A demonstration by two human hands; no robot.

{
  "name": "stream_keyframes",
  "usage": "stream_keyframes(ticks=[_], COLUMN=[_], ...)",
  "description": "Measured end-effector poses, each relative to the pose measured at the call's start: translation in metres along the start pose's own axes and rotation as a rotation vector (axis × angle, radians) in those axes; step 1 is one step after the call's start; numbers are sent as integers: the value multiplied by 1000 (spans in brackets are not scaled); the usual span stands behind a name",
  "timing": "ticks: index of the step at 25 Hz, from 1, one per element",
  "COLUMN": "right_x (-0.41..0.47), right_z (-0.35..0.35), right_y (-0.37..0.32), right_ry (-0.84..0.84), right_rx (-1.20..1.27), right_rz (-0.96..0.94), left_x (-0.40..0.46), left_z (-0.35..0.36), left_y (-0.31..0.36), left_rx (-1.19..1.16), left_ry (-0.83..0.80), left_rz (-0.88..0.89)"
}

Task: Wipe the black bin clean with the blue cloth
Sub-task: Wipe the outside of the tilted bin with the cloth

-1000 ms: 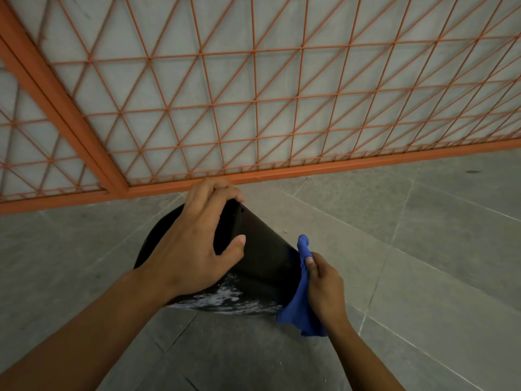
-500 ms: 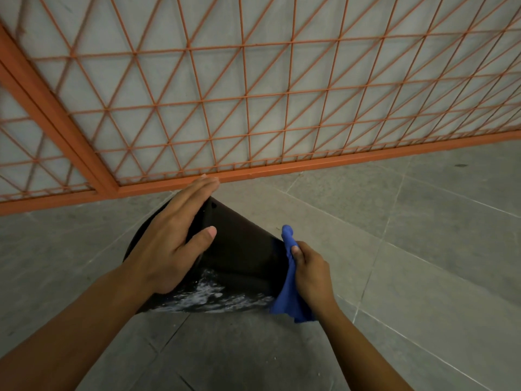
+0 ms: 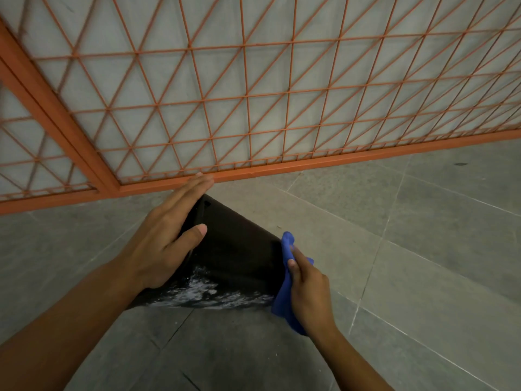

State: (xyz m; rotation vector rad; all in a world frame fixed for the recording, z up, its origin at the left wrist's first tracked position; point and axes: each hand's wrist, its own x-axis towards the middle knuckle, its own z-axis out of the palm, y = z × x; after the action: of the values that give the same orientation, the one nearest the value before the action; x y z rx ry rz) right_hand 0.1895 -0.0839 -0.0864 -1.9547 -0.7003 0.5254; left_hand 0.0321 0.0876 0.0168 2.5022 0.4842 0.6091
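The black bin (image 3: 236, 249) was steadied by the left hand (image 3: 166, 238), fingers straight and together, while the blue cloth (image 3: 283, 300) at its 3 o'clock edge was gripped by the right hand (image 3: 310, 294).

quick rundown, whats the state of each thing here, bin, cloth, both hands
black bin: tipped on its side on the grey floor, white wet smear near its lower edge
blue cloth: bunched, pressed to the bin's right side
left hand: fingers straight, flat on the bin, steadying it
right hand: grips the cloth
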Motion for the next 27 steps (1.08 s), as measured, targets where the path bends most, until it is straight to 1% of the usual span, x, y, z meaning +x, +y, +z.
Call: stream_keyframes(ticks=[2,3,5,7,9,11,12,14,16,19,21,23,25,27], right_x=[11,23,33,16,-9,-5,7,22,9,-21,-7,6,-1,-16], right_z=[1,0,-6,-7,-1,4,3,-3,-7,-3,1,-1,-2,1], right_y=[-7,-6,1,10,2,-8,-8,-3,4,-11,-19,-18,-15,-25], right_ry=[-37,-53,-33,12,20,-3,-17,-3,19,-12,-47,-17,14,-6], right_rx=[-16,-34,-43,-54,-18,-20,-35,-29,-17,11,21,36,49,77], right_rz=[-48,-31,43,96,37,-33,-36,14,67,5,-50,-26,-4,-44], left_x=[2,3,3,0,-3,-3,-3,-3,-4,-3,-2,-2,-4,-4], left_z=[0,1,1,1,0,-1,-1,0,1,2,1,2,2,2], left_y=[0,0,2,2,0,-1,-1,2,3,3,3,4,5,5], left_rx=[-26,-32,-23,-3,-3,-26,-30,-10,8,-14,-29,-32,-29,-36], left_ry=[18,24,18,-4,-9,0,7,4,-27,-27,-14,-18,-31,-30], left_rz=[6,4,2,19,40,54,60,92,124,138,145,150,156,159])
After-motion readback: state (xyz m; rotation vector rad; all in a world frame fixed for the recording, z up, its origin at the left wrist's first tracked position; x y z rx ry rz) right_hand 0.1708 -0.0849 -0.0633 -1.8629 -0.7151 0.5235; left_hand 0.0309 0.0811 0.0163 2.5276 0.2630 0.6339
